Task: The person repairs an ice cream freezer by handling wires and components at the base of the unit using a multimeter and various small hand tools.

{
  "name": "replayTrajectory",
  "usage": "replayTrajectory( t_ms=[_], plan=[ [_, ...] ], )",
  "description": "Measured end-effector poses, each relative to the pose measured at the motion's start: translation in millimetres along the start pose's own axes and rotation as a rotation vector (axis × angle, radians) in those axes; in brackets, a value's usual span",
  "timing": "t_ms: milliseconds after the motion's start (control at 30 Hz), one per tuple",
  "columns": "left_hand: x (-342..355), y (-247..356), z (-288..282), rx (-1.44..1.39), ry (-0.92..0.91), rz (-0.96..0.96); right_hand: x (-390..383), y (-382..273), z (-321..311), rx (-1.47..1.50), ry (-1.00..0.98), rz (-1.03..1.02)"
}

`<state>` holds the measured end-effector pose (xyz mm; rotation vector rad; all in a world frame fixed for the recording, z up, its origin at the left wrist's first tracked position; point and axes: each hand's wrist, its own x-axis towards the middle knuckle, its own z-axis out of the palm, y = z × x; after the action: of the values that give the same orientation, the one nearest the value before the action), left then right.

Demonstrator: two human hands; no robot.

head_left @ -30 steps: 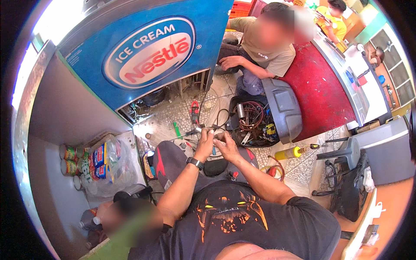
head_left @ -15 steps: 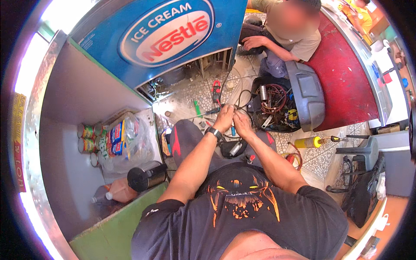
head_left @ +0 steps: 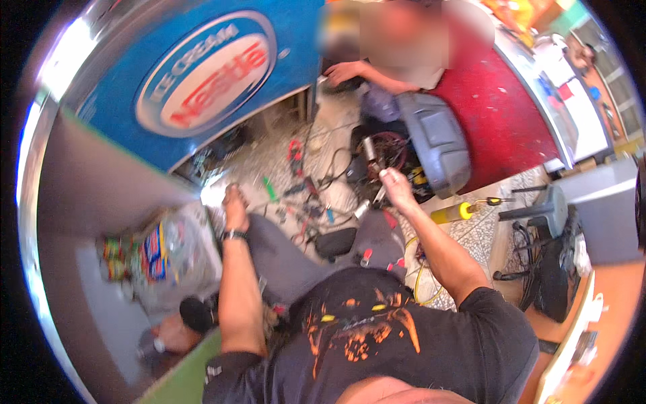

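My left hand [head_left: 235,207], with a dark watch [head_left: 235,235] on its wrist, is over the floor beside the lower corner of the blue freezer [head_left: 101,124]. Motion smears its fingers, so any object in them is hidden from me. At the front of the open toolbox [head_left: 436,148], my right hand [head_left: 398,188] has its fingers curled; what they hold, if anything, I cannot make out. Close to it, a silver cylinder [head_left: 369,149] stands among reddish cables in the box. A red clamp meter [head_left: 295,159], a green strip-shaped piece [head_left: 270,189] and dark cables lie on the tiles between my hands.
A black pouch [head_left: 335,244] lies between my legs. Another person's forearm [head_left: 383,79] is beyond the toolbox. To the right are a yellow canister [head_left: 452,213] and a dark chair [head_left: 542,212]. Bagged goods [head_left: 182,252] sit at my left.
My hands have parted from the cable they were both at. The left has gone toward the freezer's corner, the right to the toolbox. The whole view has shifted.
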<state>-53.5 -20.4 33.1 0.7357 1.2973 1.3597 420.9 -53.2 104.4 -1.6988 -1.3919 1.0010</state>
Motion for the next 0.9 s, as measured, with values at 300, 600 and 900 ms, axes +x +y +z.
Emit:
replayTrajectory(
  t_ms=[300, 600, 900],
  plan=[
    [-129, 20, 184, 0.191, -0.533, -0.208, -18, -76, 22, -0.198, -0.261, -0.18],
    [-120, 276, 183, 0.138, -0.326, 0.805, -28, -35, -11, 0.335, -0.178, 0.089],
    [-155, 301, 172, 0.437, -0.37, 0.834, 16, -41, 5, 0.081, -0.289, 0.018]
  ],
)
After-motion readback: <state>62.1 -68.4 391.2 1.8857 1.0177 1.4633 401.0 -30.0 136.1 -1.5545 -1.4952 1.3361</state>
